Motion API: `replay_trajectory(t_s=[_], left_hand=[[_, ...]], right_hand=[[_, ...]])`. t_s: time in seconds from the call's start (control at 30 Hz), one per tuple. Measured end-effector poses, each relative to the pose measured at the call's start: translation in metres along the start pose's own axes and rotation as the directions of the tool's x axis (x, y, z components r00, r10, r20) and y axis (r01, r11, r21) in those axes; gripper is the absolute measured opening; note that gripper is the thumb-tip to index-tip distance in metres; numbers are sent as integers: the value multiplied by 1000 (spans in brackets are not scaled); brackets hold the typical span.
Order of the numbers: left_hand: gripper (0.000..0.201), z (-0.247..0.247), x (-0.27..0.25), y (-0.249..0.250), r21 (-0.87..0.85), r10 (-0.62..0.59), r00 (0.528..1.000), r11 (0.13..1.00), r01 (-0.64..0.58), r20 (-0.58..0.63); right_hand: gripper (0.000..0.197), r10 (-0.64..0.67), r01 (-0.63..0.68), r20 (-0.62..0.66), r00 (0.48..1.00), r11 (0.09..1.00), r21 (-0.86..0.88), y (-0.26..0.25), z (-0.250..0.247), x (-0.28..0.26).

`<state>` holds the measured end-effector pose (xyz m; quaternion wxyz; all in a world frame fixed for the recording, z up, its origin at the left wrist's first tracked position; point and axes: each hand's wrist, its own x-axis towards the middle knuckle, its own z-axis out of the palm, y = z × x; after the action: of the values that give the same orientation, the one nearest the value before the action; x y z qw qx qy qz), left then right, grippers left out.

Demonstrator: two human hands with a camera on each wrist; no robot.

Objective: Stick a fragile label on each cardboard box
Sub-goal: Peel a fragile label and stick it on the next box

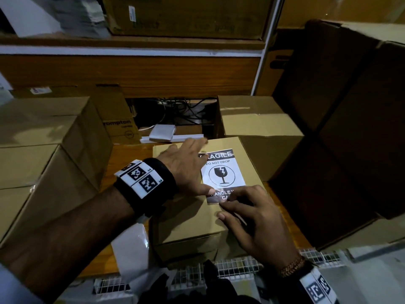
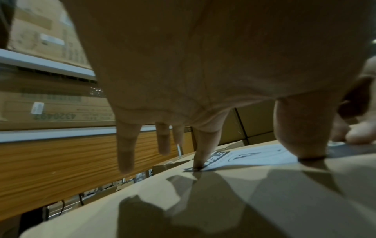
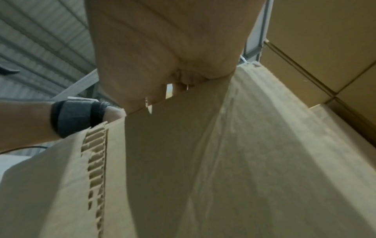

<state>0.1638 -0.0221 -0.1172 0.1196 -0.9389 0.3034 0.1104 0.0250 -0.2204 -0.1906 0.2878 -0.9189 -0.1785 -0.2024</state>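
Your desk is a wooden top hemmed in by stacked cartons under dim light, with a wood-fronted shelf behind it. Nearest you, at 6 o'clock, a wire mesh edge runs across the front, and a white backing sheet lies at 7 o'clock beside the cardboard box you are working on. Your right hand comes in from 5 o'clock, fingers spread and nearly straight, the tips pressing the bottom edge of the fragile label; it grips nothing. The label lies flat on the top of that box, right of centre. Your left hand reaches in from 9 o'clock, open as well: the thumb presses the label's lower left corner and the index finger pushes down on its top left corner, while the other fingers hang clear of the box. Farther out, more sealed boxes stand at 9 o'clock, another box at 1 o'clock, and at 12 o'clock a small white packet lies in front of tangled black cables.
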Motion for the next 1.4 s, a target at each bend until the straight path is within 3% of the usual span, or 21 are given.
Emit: replay_trajectory(t_s=[0.23, 0.43, 0.53, 0.63, 0.77, 0.9, 1.03, 1.2, 1.33, 1.4], left_hand=[[131, 4, 4, -9, -100, 27, 997, 995, -19, 78], [137, 0, 4, -8, -66, -13, 993, 998, 21, 121], [145, -2, 2, -5, -88, -58, 992, 994, 68, 114], [138, -7, 0, 0, -104, -76, 990, 991, 89, 120], [125, -21, -2, 13, -118, -106, 984, 985, 123, 144], [107, -27, -1, 31, -102, -158, 979, 980, 172, 131], [108, -22, 0, 38, -109, -199, 972, 971, 213, 123], [113, -27, -1, 41, -136, -238, 955, 955, 263, 174], [114, -25, -3, 42, -158, -265, 948, 943, 293, 174], [117, -24, -4, 41, -155, -270, 946, 942, 298, 177]], right_hand=[[16, 45, -53, -132, 990, 997, -56, 7, -4, -6], [13, 26, -30, -73, 997, 998, -52, 16, -21, -8], [8, 113, -109, -169, 979, 994, 30, 25, -39, -3], [16, 268, -243, -213, 940, 960, 137, 36, -66, 6], [16, 281, -268, -80, 957, 953, 140, 51, -86, 28], [16, 66, -82, 158, 985, 992, 93, 69, -71, 62], [49, -103, 136, 409, 906, 989, -51, 77, -48, 77], [63, -98, 138, 441, 892, 989, -59, 84, -41, 78], [100, -91, 165, 562, 822, 983, -82, 88, -47, 80], [106, -93, 177, 602, 793, 981, -81, 87, -50, 83]])
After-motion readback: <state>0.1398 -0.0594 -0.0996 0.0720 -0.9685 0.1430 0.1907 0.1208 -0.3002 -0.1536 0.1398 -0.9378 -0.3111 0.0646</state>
